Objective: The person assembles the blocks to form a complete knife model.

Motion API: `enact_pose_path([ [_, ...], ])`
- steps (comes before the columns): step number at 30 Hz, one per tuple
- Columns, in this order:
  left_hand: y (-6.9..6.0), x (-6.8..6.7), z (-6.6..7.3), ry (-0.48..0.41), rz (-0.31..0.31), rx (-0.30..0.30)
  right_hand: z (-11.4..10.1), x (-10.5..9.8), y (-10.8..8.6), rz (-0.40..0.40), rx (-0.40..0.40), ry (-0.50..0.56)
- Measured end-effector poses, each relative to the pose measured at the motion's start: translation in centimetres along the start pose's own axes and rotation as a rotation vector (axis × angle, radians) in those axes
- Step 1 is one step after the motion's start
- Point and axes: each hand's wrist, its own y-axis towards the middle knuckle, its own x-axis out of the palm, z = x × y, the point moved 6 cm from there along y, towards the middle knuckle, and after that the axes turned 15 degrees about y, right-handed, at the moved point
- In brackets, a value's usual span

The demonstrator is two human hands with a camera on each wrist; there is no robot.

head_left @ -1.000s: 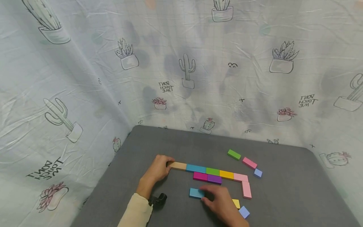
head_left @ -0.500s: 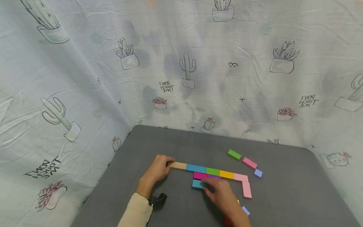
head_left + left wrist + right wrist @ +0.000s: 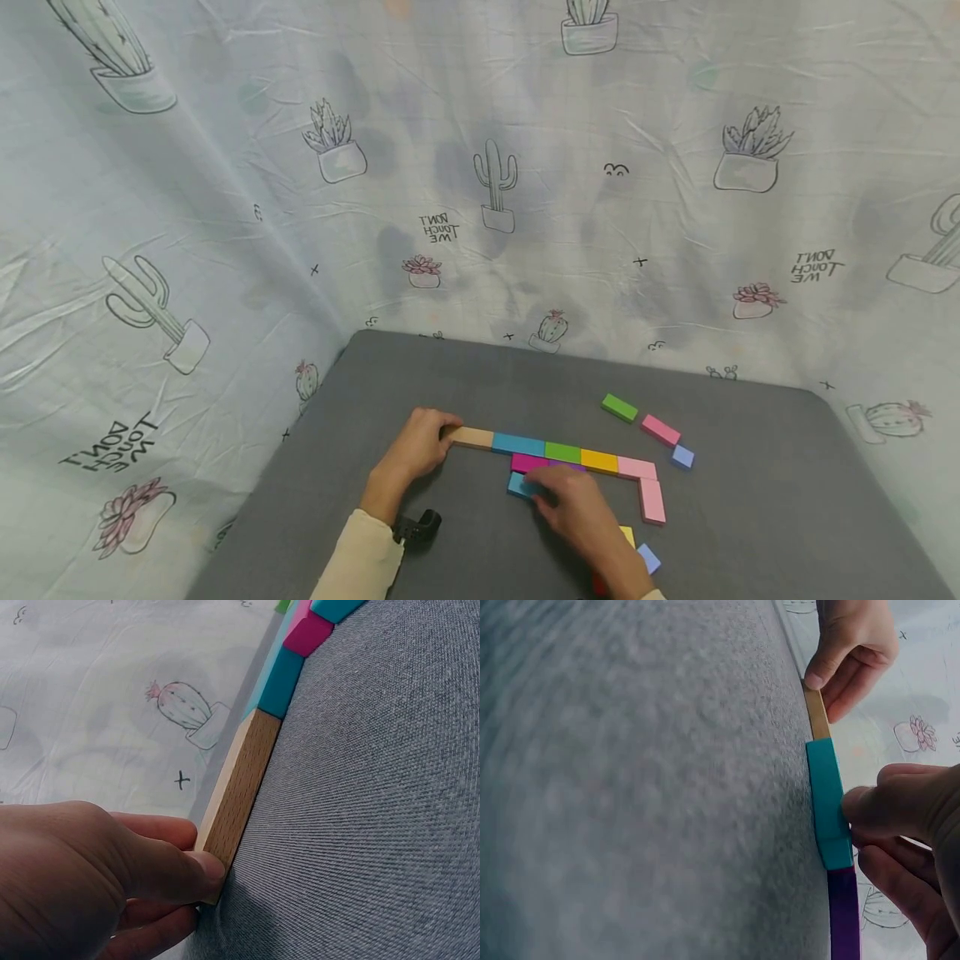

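My left hand (image 3: 416, 443) pinches the outer end of a tan wooden block (image 3: 247, 780), thumb on the near side. From there a row runs right: a blue block (image 3: 519, 446), a green block (image 3: 562, 452), a yellow block (image 3: 599, 461) and a pink block (image 3: 636, 469). Another pink block (image 3: 652, 502) turns toward me at the row's right end. Against the row's near side lie a magenta block (image 3: 528, 462) and a purple block (image 3: 844, 915), partly covered. My right hand (image 3: 579, 504) holds a second blue block (image 3: 826, 784) against the magenta one's near side.
At the back right lie a loose green block (image 3: 619, 407), a pink block (image 3: 661, 430) and a small light-blue block (image 3: 682, 457). Near my right wrist are a yellow block (image 3: 627, 534), a light-blue block (image 3: 648, 558) and a mostly hidden red piece (image 3: 599, 585). A patterned curtain (image 3: 555, 250) borders the grey table (image 3: 420, 367).
My right hand has moved the second blue block away from me and slightly right, up against the magenta block. My left hand has stayed on the tan block.
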Motion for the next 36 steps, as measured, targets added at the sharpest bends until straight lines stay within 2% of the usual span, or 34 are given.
enact_pose_path([
  [8, 0.00, -0.20, 0.13, -0.004, -0.008, -0.011, 0.14, 0.24, 0.29, -0.016, 0.009, 0.015],
  [13, -0.05, -0.19, 0.09, -0.002, -0.014, -0.024, 0.18, 0.26, 0.46, 0.003, -0.005, 0.005],
  [21, -0.03, -0.24, 0.15, -0.017, -0.009, -0.004, 0.16, 0.32, 0.60, 0.001, -0.003, 0.004],
  [36, 0.25, -0.73, 0.11, -0.034, -0.041, -0.019, 0.14, -0.10, 0.98, 0.018, 0.000, 0.023],
])
